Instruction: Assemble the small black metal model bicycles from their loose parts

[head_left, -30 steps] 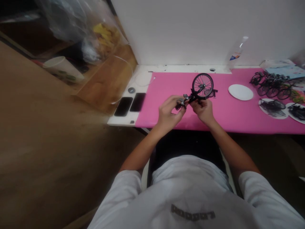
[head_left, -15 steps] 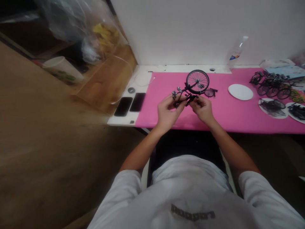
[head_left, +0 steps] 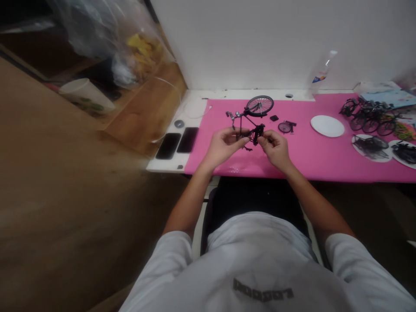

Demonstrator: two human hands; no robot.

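Observation:
Above the pink mat I hold a small black model bicycle (head_left: 248, 119) between both hands, tilted so its spoked wheel (head_left: 260, 106) points to the far side. My left hand (head_left: 223, 146) is closed round the frame near its lower middle. From the right, my right hand (head_left: 275, 147) pinches the black parts at the end nearest me; its fingertips partly cover them. The handlebar sticks out to the upper left. A small black piece (head_left: 274, 118) lies on the mat beyond my right hand, beside a loose small wheel with a bracket (head_left: 286, 127).
To the right are a white plate (head_left: 327, 126), several model bicycles (head_left: 370, 117) and plates of black parts (head_left: 372, 147). Two phones (head_left: 168, 145) lie at the table's left end. A plastic bottle (head_left: 325, 67) stands by the wall. A wooden surface holds a paper cup (head_left: 86, 95).
The model bicycle has turned in my hands: its wheel has swung left and its handlebar up. The small black piece on the mat now shows. My left hand has shifted slightly left.

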